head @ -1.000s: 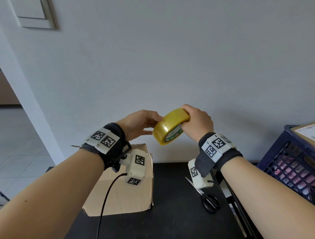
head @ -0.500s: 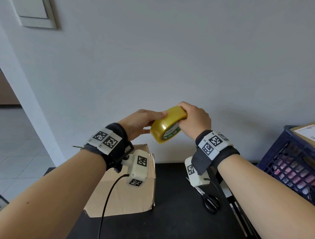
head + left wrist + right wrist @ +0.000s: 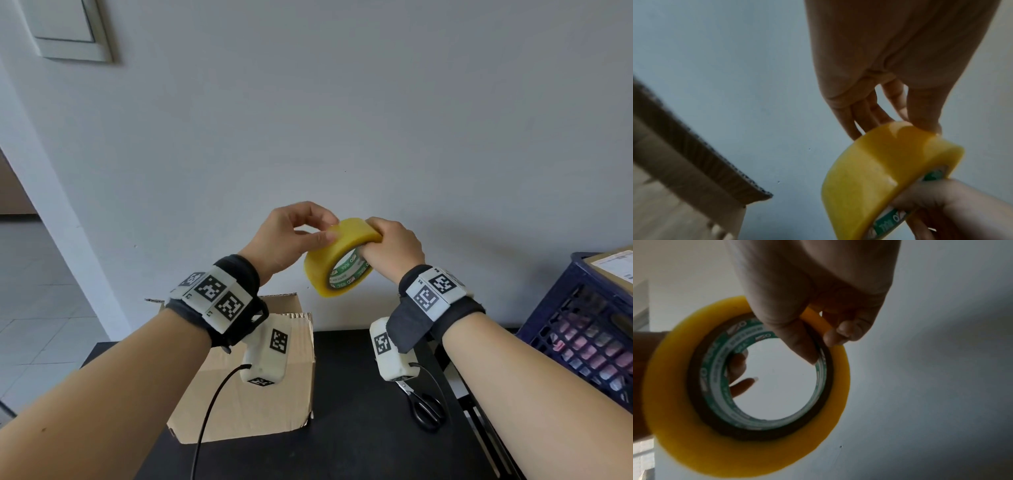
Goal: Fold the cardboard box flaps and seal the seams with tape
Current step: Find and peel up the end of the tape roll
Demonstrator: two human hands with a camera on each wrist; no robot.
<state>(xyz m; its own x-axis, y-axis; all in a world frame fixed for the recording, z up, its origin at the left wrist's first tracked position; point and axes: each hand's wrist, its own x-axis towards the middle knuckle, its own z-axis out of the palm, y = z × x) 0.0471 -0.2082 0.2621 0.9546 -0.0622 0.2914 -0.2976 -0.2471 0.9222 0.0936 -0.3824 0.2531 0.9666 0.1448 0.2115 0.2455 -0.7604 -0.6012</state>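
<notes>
A yellow tape roll (image 3: 337,260) with a green-printed core is held up in front of the wall, above the table. My right hand (image 3: 368,246) grips its right side, thumb inside the core (image 3: 807,352) and fingers over the outer rim. My left hand (image 3: 325,229) pinches the roll's upper edge, with the thumb on the outer face (image 3: 925,120) and the fingers behind. The brown cardboard box (image 3: 239,411) stands on the black table (image 3: 359,445) below my left wrist. One flap edge (image 3: 694,154) sticks up; its top is mostly hidden by my forearm.
Black-handled scissors (image 3: 424,407) lie on the table under my right wrist. A dark blue crate (image 3: 582,325) stands at the right edge, with a labelled package (image 3: 613,263) on top. A grey wall is close behind, and the table's left edge drops to tiled floor.
My left thumb has slid onto the roll's outer face and the fingers now arch over its rim. The roll has tilted slightly and stays at about the same height.
</notes>
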